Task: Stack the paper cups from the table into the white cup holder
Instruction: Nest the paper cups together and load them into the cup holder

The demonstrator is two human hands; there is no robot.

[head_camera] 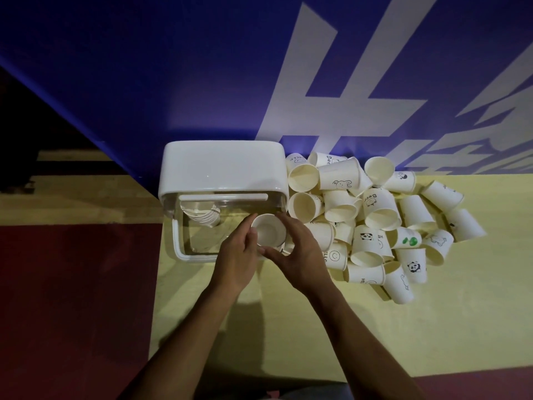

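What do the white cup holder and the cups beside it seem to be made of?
The white cup holder: probably plastic; its top is smooth, glossy white with a small highlight, its front cover clear, stacked cups showing through. The loose cups: apparently paper, matte cream inside, printed outside. The held cup, gripped by the left hand and right hand, looks the same.

White cup holder [222, 168] stands on the worktop [288, 327]; one paper cup [268, 230], mouth up, at its right side; printed cups [375, 215] heaped just beside, tipped.

wall [144, 67]: blue, white lettering [360, 106] | table [432, 327]: yellow | floor [72, 298]: dark red | light: dim
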